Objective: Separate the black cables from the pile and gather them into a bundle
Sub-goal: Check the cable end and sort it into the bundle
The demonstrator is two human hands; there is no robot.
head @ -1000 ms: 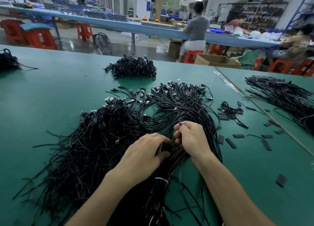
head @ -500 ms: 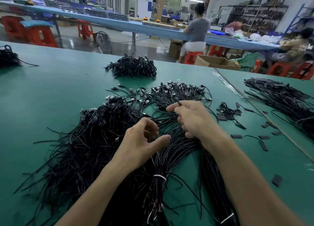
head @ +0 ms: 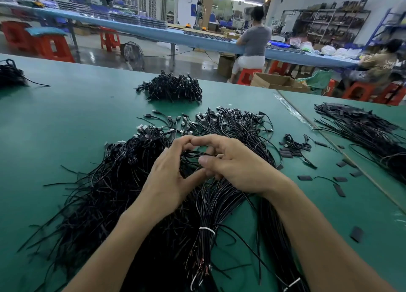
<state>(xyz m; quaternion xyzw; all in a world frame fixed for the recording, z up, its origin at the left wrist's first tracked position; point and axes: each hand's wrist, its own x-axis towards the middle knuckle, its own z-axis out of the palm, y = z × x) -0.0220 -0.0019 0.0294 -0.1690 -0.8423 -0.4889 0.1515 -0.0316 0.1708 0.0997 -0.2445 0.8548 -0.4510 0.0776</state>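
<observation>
Curling toward each other above the middle of the green table [head: 66, 120], the left hand [head: 169, 182] and the right hand [head: 239, 168] are forming a ring, with their index fingertips touching at the top. A few thin strands of the black cables [head: 109, 182] are running through that ring. The right hand's fingers are bending round the strands with its thumb lying across them. The left hand's fingers are arching over the same strands while its thumb is reaching underneath toward the right thumb.

The cables are lying in a wide, fan-shaped pile from the near edge up to the table's middle, with metal plugs pointing toward the far edge and loose ends trailing toward the near-left corner. Just below the hands a tied bundle [head: 208, 208] is resting within the pile, with a white tie [head: 206, 230] wrapping it.

A smaller heap of coiled cables [head: 171, 87] is sitting near the far edge, and another dark heap [head: 11, 74] is lying at the left edge. Short black sleeves [head: 304, 178] are lying scattered toward the right edge. Across the seam, the adjoining table [head: 329, 100] is carrying a further spread of cables [head: 362, 127].
</observation>
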